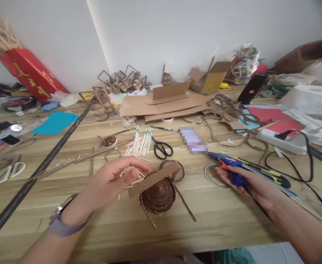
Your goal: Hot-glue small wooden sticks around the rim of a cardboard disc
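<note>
A coil of brown corrugated cardboard (pixel 158 194) sits before me, its thin strips angled out toward me. Across its top lies a flat cardboard strip (pixel 161 175). Just left of it is my left hand (pixel 119 179), with fingers stretched and thumb apart, holding nothing. Whether its fingertips touch the strip I cannot tell. My right hand (pixel 243 179) grips a blue hot glue gun (pixel 224 159), its nozzle pointing left toward the phone (pixel 192 140), whose screen is blurred. Behind the coil shows a round corrugated disc (pixel 179 170), partly covered by the strip.
Black-handled scissors (pixel 163 148), bundled wooden sticks (pixel 143 141) and a small bowl of brown nuts (pixel 108 141) lie beyond the coil. Flat cardboard sheets (pixel 166 104) and small woven baskets (pixel 102 108) stand farther back. A black cable (pixel 311 161) loops at the right.
</note>
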